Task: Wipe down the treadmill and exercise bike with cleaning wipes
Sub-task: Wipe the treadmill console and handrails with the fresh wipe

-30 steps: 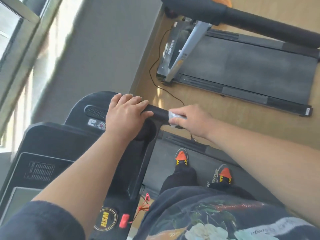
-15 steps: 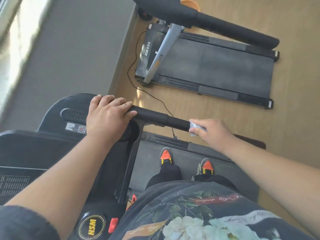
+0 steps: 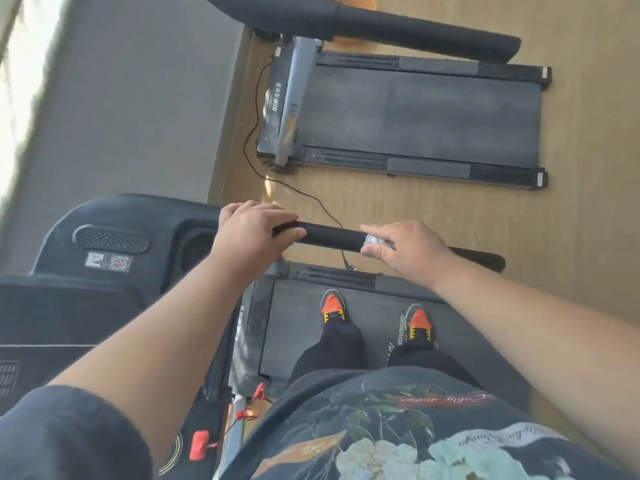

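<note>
I stand on a black treadmill; its belt (image 3: 298, 327) is under my orange-toed shoes. Its black padded handrail (image 3: 329, 235) runs across the middle of the view from the console (image 3: 114, 244) at the left. My left hand (image 3: 249, 233) grips the rail at its console end, fingers curled over the top. My right hand (image 3: 405, 251) holds a small crumpled white wipe (image 3: 375, 241) against the rail, pinched between thumb and fingers a short way right of my left hand. No exercise bike is in view.
A second treadmill (image 3: 415, 112) lies on the wooden floor beyond, its long black handrail (image 3: 398, 26) crossing the top. A black cable (image 3: 256, 161) trails from it along the wall. A red safety key (image 3: 200, 445) hangs near the console at the bottom left.
My right hand slid the wipe outward along the rail, then back toward my left hand. My left hand kept its grip. My head turned, shifting the view.
</note>
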